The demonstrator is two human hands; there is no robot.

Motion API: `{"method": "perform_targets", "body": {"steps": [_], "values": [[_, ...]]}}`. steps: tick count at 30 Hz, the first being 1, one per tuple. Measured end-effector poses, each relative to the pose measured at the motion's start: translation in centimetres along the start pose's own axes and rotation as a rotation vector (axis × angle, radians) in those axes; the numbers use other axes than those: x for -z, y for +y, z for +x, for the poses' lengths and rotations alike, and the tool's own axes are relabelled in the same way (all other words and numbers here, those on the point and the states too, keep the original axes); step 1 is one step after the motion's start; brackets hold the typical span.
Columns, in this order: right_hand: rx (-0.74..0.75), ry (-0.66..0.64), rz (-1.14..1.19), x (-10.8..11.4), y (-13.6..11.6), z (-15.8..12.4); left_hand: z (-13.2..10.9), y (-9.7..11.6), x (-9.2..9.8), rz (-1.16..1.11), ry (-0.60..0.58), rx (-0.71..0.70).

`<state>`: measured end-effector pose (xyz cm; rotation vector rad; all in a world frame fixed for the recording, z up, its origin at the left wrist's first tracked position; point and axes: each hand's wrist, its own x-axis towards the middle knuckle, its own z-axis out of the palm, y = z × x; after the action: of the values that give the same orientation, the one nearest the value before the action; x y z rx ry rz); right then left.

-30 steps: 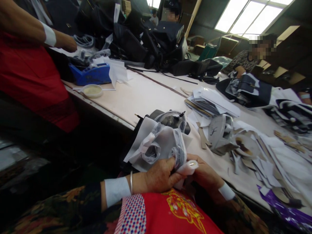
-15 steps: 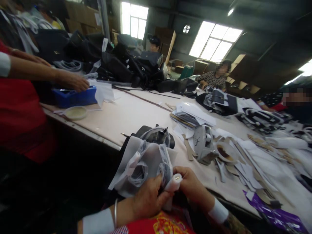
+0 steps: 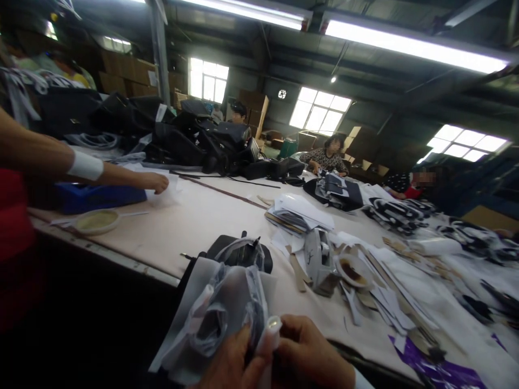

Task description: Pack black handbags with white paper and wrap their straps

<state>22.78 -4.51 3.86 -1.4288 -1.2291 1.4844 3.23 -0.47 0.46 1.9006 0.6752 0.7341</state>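
In front of me a black handbag lies at the table's edge, covered by a translucent white sheet and straps wrapped in clear film. My left hand is closed, its thumb and fingers pinching a strap end in white wrapping. Something gold-coloured shows at the tip of that wrapping. From the other side, my right hand pinches the same wrapped end with bent fingers. Both hands are partly cut off by the lower edge of the view.
A tape dispenser, a paper stack, a brown-stained bowl and paper scraps lie to the right. At the left, a co-worker's hand reaches past a blue tray and a round dish. Black bags are heaped behind.
My view has tilted upward, so my hands and the bag sit lower. Both hands still grip the wrapped strap end. The co-worker's hand has shifted right, from above the blue tray to white paper.
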Motion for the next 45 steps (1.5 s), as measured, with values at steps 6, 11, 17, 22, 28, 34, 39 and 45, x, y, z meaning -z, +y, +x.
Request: {"method": "perform_targets", "body": {"steps": [6,11,17,22,28,34,39,45], "values": [[0.079,0.134,-0.196,0.2,1.2,0.6,-0.3,0.3,-0.5,0.052,-0.016,0.014],[0.124,0.060,-0.211,-0.1,1.1,1.0,-0.4,1.0,-0.2,0.068,-0.007,0.055],[0.144,0.078,-0.446,1.9,0.3,0.9,-0.6,0.9,-0.1,0.126,0.007,0.087],[0.512,0.166,-0.729,2.7,-5.9,2.0,-0.3,1.1,-0.4,0.133,0.002,0.096],[0.554,-0.495,-1.442,-2.5,-11.0,5.9,-0.2,0.2,-0.8,0.098,0.006,0.102],[0.463,-0.505,-1.708,-6.1,-10.1,7.4,-0.2,-0.7,-0.6,0.100,-0.012,0.084],[0.442,-0.529,-1.722,-6.1,-10.1,7.7,0.0,-0.8,-0.5,0.116,-0.035,0.089],[0.386,-0.531,-1.688,-6.1,-9.8,8.4,0.1,-0.9,-0.6,0.112,-0.028,0.095]]}}
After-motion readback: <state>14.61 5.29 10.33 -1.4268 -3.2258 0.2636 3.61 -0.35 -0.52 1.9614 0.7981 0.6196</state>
